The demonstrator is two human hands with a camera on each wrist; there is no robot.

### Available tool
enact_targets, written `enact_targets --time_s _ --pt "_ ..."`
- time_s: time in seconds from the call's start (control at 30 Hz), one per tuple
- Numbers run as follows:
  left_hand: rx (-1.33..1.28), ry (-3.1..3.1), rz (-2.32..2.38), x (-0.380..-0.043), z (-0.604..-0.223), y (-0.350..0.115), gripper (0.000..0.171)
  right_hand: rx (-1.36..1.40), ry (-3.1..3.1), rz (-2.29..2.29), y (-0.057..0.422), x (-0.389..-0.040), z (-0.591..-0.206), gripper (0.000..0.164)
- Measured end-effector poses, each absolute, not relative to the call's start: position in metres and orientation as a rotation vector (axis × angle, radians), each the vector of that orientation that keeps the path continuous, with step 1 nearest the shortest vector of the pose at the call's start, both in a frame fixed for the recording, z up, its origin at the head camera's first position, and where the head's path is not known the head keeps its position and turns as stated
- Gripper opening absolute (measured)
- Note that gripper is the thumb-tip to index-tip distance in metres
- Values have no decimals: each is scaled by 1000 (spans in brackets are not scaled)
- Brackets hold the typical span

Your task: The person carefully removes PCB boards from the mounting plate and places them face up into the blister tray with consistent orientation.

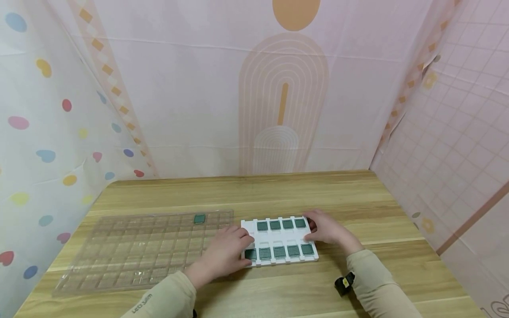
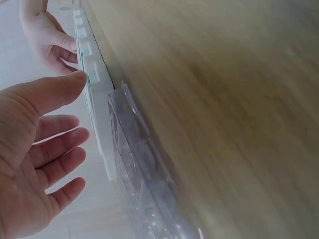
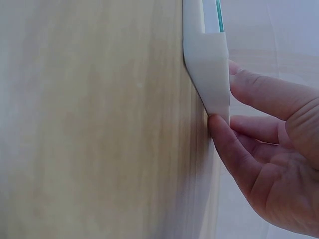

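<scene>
Tabletop (image 1: pixel 278 289) shows wood grain beneath white tray (image 1: pixel 284 237); printed cloths (image 1: pixel 191 97) hang behind.

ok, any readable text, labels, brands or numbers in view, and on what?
Left sleeve: slanted lettering, perhaps "Leo" first; rest unclear.
Right wall cloth: outlined characters, cut off at frame edge, unreadable.
White tray: faint pink mark, too small.
Black wrist device: yellow label, too small.
</scene>
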State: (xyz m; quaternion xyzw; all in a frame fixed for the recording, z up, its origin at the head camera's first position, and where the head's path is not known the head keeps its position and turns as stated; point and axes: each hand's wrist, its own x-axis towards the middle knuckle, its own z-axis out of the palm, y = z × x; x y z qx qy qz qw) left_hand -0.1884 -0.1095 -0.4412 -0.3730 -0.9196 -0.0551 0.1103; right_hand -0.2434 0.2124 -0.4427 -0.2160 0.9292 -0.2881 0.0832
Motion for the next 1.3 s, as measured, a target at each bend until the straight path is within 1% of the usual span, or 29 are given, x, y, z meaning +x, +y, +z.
enact_targets --time_s 0.67,1.3 --pt "-1088 -2714 -115 -189 -446 -103 32 -675 2781 -861 212 -244 -443 72" --pt "-1070 -2774 -142 -189 -444 -98 27 -657 2778 -869 212 -244 -444 73"
